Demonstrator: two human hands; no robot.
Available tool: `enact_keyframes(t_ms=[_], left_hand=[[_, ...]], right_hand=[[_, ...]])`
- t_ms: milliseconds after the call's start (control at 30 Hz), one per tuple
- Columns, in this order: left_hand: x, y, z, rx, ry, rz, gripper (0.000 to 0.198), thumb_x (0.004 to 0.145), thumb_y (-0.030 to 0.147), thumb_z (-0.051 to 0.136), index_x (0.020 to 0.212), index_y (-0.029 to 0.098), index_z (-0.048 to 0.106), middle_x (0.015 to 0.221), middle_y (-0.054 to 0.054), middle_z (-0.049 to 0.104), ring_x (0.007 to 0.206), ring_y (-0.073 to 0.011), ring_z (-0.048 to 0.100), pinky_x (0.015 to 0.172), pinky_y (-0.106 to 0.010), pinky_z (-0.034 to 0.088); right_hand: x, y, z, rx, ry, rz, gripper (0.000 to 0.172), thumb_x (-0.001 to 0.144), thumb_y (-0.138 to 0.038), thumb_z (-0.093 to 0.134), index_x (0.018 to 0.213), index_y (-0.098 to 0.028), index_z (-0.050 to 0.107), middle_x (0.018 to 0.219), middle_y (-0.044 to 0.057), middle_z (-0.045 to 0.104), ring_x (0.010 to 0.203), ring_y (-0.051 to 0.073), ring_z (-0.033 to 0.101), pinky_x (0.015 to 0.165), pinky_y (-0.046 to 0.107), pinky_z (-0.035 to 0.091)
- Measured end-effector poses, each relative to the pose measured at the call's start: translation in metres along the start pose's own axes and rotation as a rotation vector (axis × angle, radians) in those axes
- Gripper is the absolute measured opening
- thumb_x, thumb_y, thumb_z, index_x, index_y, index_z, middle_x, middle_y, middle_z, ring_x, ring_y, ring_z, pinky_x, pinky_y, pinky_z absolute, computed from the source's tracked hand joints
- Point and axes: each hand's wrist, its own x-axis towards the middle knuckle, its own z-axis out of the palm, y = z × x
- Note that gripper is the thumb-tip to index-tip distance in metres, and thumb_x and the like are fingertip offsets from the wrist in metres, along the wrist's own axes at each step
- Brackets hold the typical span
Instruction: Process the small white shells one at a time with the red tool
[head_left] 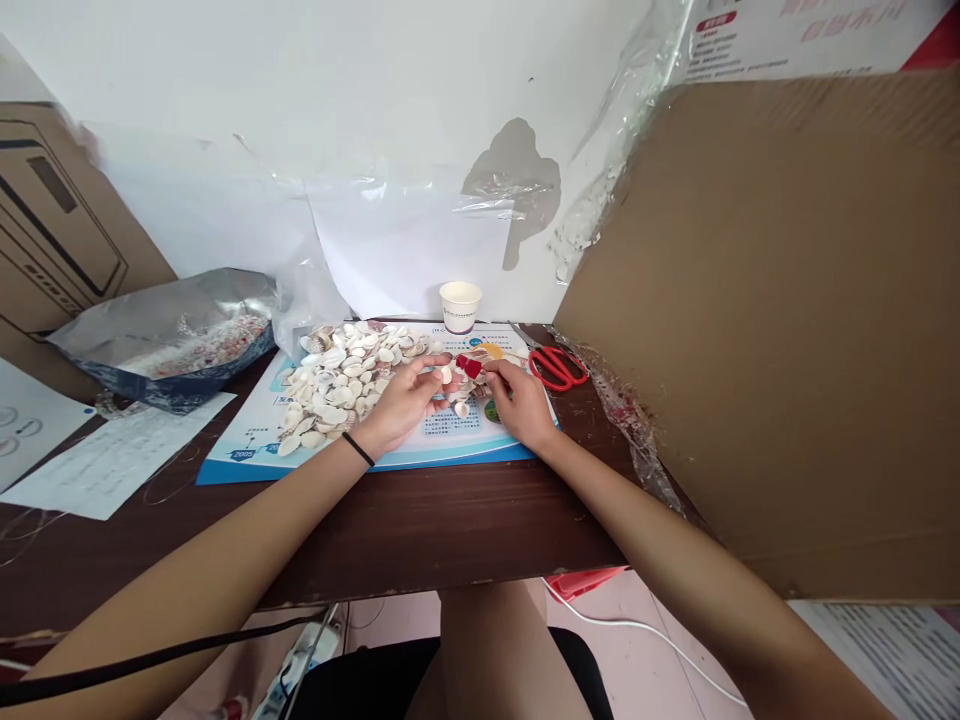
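My left hand [409, 400], with a black band round its wrist, pinches a small white seashell [447, 374] between thumb and fingers. Opposite it, my right hand [519, 402] has thumb and forefinger closed on a small dark red piece [469, 367], whose exact kind I cannot make out. The red piece is close beside the shell; whether they touch is unclear. A large heap of pale seashells [341, 385] lies left of my hands on a blue-and-white printed sheet [255, 425]. Another loose shell [461, 409] lies just below my fingers, and something yellow [491, 351] shows behind them.
Behind my hands stands a paper cup [460, 308]. Red-handled scissors [556, 368] lie to the right, beside a crumpled clear bag [626, 410] and a large cardboard box [780, 330]. An open bag of small bits [180, 345] and a white paper [112, 460] are at left.
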Motion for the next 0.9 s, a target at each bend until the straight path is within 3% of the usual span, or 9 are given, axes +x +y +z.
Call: enact_keyframes(t_ms=[200,467,667,900], left_hand=[[0.0013,0.0005,-0.0038,0.045,-0.021,0.041,0.034,0.077,0.022,0.070,0.110,0.017,0.062,0.079,0.000,0.058,0.088,-0.0171,0.064,0.070,-0.027,0.050],[0.0006,0.0009,-0.0028,0.054,-0.078,0.068,0.035,0.078,0.030,0.073,0.109,0.017,0.061,0.092,-0.005,0.066,0.087,-0.0177,0.066,0.076,-0.031,0.051],[0.0004,0.0018,-0.0025,0.005,-0.082,0.032,0.040,0.075,0.029,0.075,0.110,0.018,0.060,0.091,-0.004,0.067,0.086,-0.0191,0.067,0.079,-0.034,0.052],[0.0009,0.0010,-0.0038,-0.010,-0.099,0.012,0.037,0.079,0.031,0.073,0.110,0.017,0.061,0.095,-0.007,0.070,0.087,-0.0170,0.063,0.084,-0.035,0.048]], right_hand=[[-0.0012,-0.0035,-0.0013,0.061,-0.106,-0.099,0.026,0.096,-0.030,0.044,0.099,-0.018,0.067,0.096,0.009,0.073,0.092,0.021,0.066,0.084,0.032,0.051],[-0.0001,-0.0022,-0.0017,-0.050,-0.027,0.032,0.024,0.094,-0.025,0.044,0.100,-0.020,0.067,0.097,0.008,0.074,0.087,0.022,0.067,0.077,0.033,0.050],[-0.0011,-0.0058,-0.0020,-0.002,-0.049,-0.057,0.026,0.096,-0.028,0.043,0.103,-0.019,0.066,0.102,0.010,0.073,0.094,0.022,0.067,0.083,0.033,0.051],[0.0024,0.0029,-0.0019,-0.018,-0.044,0.133,0.023,0.093,-0.027,0.046,0.099,-0.021,0.067,0.091,0.006,0.074,0.079,0.020,0.067,0.075,0.031,0.050]])
